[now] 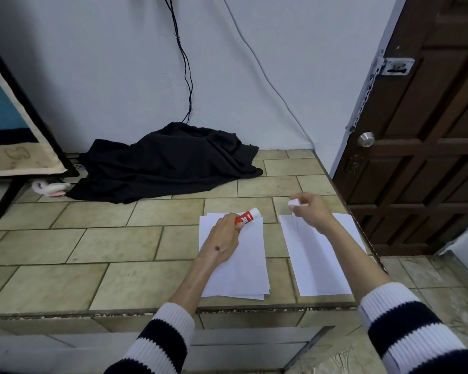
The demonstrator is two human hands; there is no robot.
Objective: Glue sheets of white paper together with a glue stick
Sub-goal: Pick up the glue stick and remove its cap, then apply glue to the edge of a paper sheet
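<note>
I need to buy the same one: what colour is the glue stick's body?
Red with white lettering, as the head view shows on the glue stick in the left hand.

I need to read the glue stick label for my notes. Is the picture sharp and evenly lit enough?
Head view: light soft and even, no glare on the paper; glue stick in the left hand has a blurred, unreadable label; right hand holds a small white thing, smeared; wide-angle lens bends the door edge.
</note>
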